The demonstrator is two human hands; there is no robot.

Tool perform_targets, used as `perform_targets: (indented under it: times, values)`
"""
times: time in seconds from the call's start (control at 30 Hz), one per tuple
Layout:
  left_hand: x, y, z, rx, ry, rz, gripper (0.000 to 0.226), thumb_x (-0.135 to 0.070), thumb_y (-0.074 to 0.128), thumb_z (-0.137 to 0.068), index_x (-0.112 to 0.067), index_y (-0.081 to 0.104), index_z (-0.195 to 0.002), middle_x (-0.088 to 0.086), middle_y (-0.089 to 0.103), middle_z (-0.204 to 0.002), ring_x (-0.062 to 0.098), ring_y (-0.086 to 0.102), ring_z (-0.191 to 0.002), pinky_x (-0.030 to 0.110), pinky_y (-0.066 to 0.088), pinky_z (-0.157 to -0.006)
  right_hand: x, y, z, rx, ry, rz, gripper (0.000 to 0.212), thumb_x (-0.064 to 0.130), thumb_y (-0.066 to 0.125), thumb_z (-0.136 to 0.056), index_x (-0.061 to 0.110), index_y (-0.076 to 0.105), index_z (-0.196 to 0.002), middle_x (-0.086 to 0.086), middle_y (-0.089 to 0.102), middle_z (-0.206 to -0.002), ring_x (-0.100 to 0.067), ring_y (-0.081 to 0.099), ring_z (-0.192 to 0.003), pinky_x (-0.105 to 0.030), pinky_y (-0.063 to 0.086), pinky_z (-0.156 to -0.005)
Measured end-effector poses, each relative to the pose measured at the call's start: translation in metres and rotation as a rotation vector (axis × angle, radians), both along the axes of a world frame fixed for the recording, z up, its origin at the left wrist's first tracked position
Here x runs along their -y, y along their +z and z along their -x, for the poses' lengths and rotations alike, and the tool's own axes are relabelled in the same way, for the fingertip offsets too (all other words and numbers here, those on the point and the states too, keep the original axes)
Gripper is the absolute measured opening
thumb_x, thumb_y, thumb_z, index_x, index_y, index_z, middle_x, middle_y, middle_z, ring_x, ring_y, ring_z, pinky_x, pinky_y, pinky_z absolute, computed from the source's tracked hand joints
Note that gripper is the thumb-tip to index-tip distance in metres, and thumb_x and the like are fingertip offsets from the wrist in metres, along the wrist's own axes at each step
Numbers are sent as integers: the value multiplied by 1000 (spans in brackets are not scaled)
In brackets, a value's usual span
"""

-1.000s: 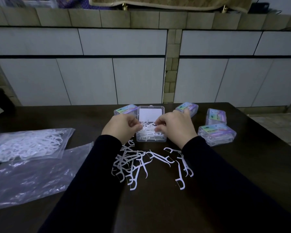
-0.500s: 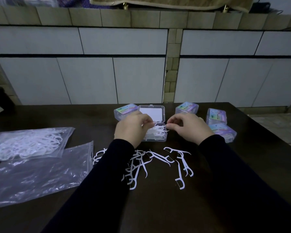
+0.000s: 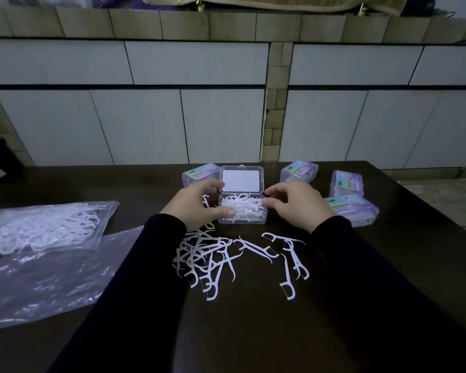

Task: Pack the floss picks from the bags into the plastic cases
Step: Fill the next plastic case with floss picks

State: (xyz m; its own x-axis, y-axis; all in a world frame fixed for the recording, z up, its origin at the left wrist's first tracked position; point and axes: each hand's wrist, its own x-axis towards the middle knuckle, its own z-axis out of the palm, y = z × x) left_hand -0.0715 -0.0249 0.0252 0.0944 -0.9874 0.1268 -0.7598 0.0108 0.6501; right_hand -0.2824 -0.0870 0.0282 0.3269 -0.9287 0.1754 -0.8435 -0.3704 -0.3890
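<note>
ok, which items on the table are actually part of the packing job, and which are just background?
In the job:
- open clear case, both hands on it: left hand, right hand
- loose floss picks
- full bag of picks
- emptied bag
- closed labelled cases

Just background:
- white cabinet doors
- tiled ledge
- dark table

Dim, bluish light overall. The dark bench (image 3: 253, 332) swallows shadow and the black sleeves nearly vanish into it. Faint glare on the plastic bags (image 3: 46, 281) at 9 o'clock. Wide-angle bending curves the edges; corners look soft.
</note>
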Motion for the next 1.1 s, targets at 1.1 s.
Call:
perform_targets:
  times: [1.1]
  values:
    - [0,-2,9,72,-49,-75,49,-41,79,-73,-38,58,-117,-13,53,-109,7,50,-97,21,39,-81,-13,1,-15,-6,246,258,45,61,63,-80,40,59,-120,17,55,-101,-7,49,-101,-39,34,-98]
